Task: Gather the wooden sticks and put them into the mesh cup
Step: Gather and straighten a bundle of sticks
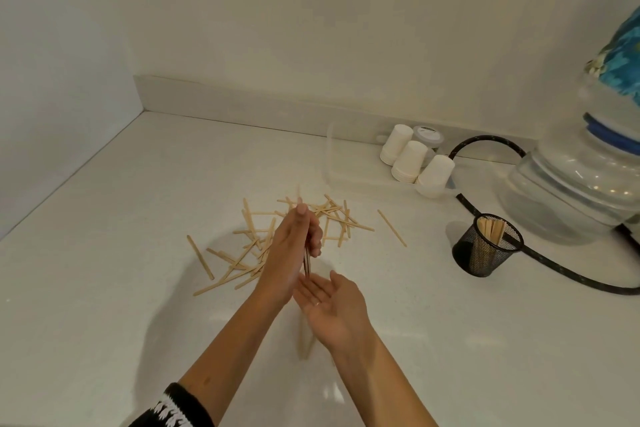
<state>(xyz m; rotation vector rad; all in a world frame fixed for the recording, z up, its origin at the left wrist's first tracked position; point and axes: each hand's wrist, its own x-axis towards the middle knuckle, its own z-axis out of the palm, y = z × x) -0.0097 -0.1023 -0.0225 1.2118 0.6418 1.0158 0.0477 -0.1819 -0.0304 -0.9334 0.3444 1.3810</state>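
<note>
Left hand (289,250) fingers clasp a bundle of thin pale wooden sticks (307,262), light, stiff, slippery, best pinched mid-length; right hand (330,302) lies released, palm up, below the fingers

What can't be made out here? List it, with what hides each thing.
- Sticks held in the left hand, head view: the fingers cover most of the bundle, so no count.
- Mesh cup: its wall hides how many sticks stand inside.
- Water jug: cut off by the right edge.
- Small lidded container: paper cups block it; label too small.
- Right hand: open, palm up.
</note>
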